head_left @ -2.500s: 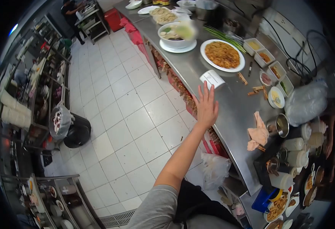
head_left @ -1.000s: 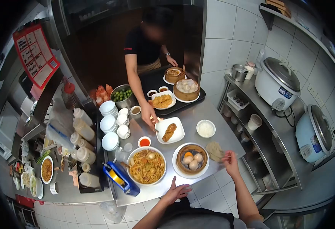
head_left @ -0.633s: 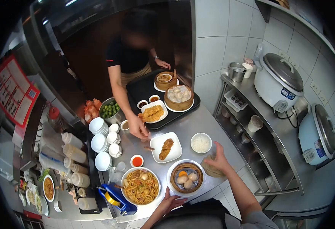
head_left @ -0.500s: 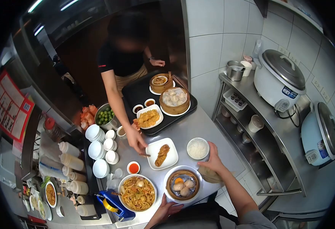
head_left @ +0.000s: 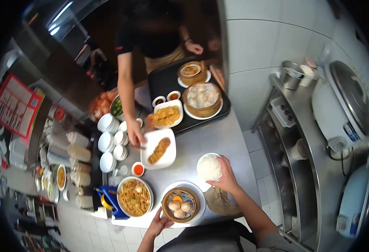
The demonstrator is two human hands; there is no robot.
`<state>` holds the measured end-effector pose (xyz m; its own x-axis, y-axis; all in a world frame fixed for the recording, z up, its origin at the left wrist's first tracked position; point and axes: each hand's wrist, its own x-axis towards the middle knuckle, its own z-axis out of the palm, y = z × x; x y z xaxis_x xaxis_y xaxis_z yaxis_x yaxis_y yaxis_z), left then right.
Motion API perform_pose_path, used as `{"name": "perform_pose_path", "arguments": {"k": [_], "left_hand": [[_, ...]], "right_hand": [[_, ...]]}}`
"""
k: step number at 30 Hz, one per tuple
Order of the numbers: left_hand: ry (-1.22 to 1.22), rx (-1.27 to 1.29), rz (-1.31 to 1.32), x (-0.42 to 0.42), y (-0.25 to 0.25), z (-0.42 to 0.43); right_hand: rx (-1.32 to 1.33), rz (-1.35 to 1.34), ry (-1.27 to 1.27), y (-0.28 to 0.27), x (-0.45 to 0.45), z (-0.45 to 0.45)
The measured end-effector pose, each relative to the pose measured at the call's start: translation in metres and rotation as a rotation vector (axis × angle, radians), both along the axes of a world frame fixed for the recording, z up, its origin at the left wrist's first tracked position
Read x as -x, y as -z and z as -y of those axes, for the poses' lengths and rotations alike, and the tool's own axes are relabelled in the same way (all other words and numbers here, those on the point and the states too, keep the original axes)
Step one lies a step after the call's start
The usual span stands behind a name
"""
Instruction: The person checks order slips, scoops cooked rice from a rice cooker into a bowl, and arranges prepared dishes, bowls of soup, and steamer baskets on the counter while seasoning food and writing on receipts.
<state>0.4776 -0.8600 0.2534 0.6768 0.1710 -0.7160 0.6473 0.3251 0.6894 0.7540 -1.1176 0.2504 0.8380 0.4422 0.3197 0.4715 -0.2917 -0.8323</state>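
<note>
My right hand [head_left: 224,176] is wrapped round the side of a white bowl of rice [head_left: 209,166] on the metal counter. The fingers of my left hand [head_left: 158,224] close on the lower-left rim of a bamboo steamer [head_left: 165,197], which holds several dumplings [head_left: 179,210] and an orange slice. The steamer sits off-centre on a round white plate [head_left: 200,194]. Beneath my right wrist lies a crumpled brown cloth [head_left: 219,202]. Across the counter, a co-worker's hand [head_left: 136,135] grips the edge of a square white plate [head_left: 170,156] with a fried piece [head_left: 159,150] on it.
A black tray [head_left: 157,82] at the back carries steamers, a fried dish and sauce cups. To the left stand a noodle bowl [head_left: 135,197], a red sauce dish [head_left: 138,169], a blue tape dispenser [head_left: 113,203] and stacked white bowls [head_left: 107,143]. Metal shelves [head_left: 295,138] hold rice cookers at right.
The view has turned and shifted. My right hand has closed round the rice bowl. My left hand has gone from the plate to the steamer's rim. The co-worker has drawn the square plate toward themselves.
</note>
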Motion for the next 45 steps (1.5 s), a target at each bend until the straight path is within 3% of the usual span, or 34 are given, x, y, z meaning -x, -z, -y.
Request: {"name": "perform_pose_path", "arguments": {"k": [15, 25, 45], "left_hand": [[-0.264, -0.073, 0.089, -0.008, 0.008, 0.045], [-0.373, -0.027, 0.175, -0.082, 0.029, 0.047], [-0.461, -0.049, 0.188, -0.22, 0.012, 0.016]], "right_hand": [[-0.015, 0.109, -0.167, -0.002, -0.026, 0.002], [-0.053, 0.109, 0.011, 0.003, -0.065, 0.012], [-0.124, 0.159, 0.152, 0.018, -0.133, -0.04]]}}
